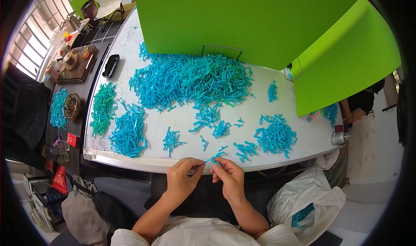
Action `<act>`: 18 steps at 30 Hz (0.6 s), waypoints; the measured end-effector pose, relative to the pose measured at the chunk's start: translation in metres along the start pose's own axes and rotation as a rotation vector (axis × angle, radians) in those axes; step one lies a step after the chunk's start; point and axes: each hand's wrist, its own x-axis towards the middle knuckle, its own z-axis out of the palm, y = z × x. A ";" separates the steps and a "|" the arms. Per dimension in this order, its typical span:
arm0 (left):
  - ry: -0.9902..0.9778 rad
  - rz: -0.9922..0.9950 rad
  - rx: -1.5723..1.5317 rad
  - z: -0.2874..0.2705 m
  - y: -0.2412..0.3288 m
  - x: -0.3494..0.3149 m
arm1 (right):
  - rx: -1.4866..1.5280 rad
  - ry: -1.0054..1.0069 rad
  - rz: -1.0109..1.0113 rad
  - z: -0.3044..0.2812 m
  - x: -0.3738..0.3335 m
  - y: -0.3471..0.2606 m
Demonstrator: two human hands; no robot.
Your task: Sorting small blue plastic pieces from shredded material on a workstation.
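Observation:
Just off the table's front edge, my left hand (183, 178) and my right hand (229, 179) pinch a small turquoise plastic piece (212, 159) between them. Its exact shape is partly covered by my fingertips. On the white table (195, 148) beyond, a few loose blue pieces (222, 149) lie nearest my hands. A small cluster of branched blue pieces (246, 149) rests to the right, with a larger blue heap (276, 134) past it. To the left are a small blue bunch (172, 140) and a tall blue pile (128, 132).
A big mound of blue and teal pieces (186, 79) spreads below the green upright panel (242, 20). Green pieces (103, 109) lie at far left by a black tray (111, 65). A second green panel (346, 59) stands right; a white sack (299, 192) sits at lower right.

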 end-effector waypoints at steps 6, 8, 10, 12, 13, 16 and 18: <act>-0.004 0.024 0.005 0.000 -0.001 0.000 | -0.032 -0.002 -0.020 -0.004 0.001 0.005; 0.005 0.030 0.008 0.001 -0.001 -0.001 | -0.059 0.009 -0.041 -0.002 0.000 0.005; 0.011 0.037 0.007 0.002 -0.001 -0.002 | -0.087 0.024 -0.064 -0.001 -0.001 0.006; -0.019 0.030 0.022 0.001 0.000 -0.003 | -0.342 0.062 -0.182 -0.002 -0.003 0.007; -0.022 0.031 0.019 0.002 -0.001 -0.005 | -0.343 0.067 -0.182 -0.003 -0.004 0.005; -0.023 0.051 -0.008 0.000 -0.002 -0.011 | -0.213 -0.004 -0.039 -0.005 -0.013 -0.002; -0.052 0.038 -0.035 -0.001 -0.004 -0.016 | -0.361 -0.086 -0.137 -0.013 -0.019 0.007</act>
